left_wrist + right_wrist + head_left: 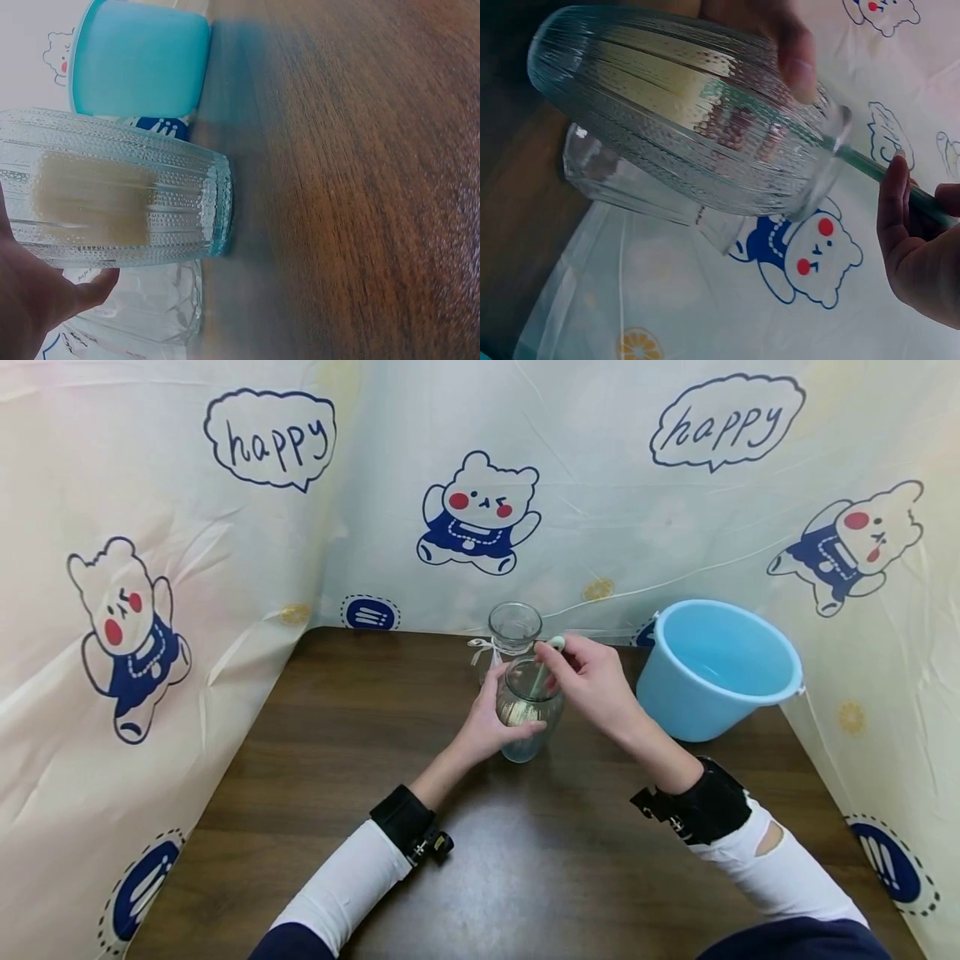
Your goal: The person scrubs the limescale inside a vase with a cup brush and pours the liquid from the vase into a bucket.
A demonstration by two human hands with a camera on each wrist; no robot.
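A ribbed clear glass vase [522,750] is in my left hand [486,725], thumb and fingers wrapped around its side. Inside it is a sponge bottle brush, whose pale cream head [94,199] shows through the glass in the left wrist view. The brush's green handle [866,165] comes out of the mouth of the vase. My right hand [596,681] pinches this handle between thumb and fingers, just above the rim. Directly behind stands a second clear glass vase [516,622] with a white ribbon bow [486,647] at its neck, partly hidden by the first.
A light blue bucket [686,706] stands at the back right of the brown wooden table [315,760], beside my right forearm. Pale printed cloth [375,510] hangs around the back and both sides. Both wrists carry black camera straps.
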